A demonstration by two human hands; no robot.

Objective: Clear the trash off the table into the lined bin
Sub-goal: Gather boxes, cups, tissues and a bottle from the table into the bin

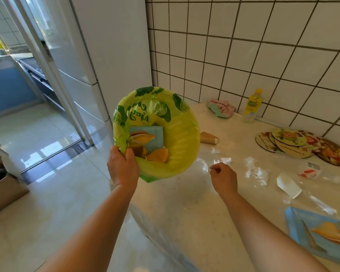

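Note:
My left hand (123, 165) grips the near rim of a small bin lined with a yellow-green lime-print bag (185, 138), held tilted toward me at the table's left edge. Inside lie a blue printed box (155, 138) and orange pieces (158, 156). My right hand (224, 177) hovers over the table with fingers curled, nothing visible in it. On the table lie a brown paper cup (208, 138), clear plastic wrap scraps (257, 172), a white wrapper (289, 185), a red-and-white carton (310, 170) and a blue printed box (320, 232).
A stack of round picture coasters (294, 142), a yellow drink bottle (252, 105) and a pink-green cloth (222, 107) sit near the tiled wall. A white fridge (98, 55) stands left of the table. Cardboard boxes (2, 185) rest on the floor at far left.

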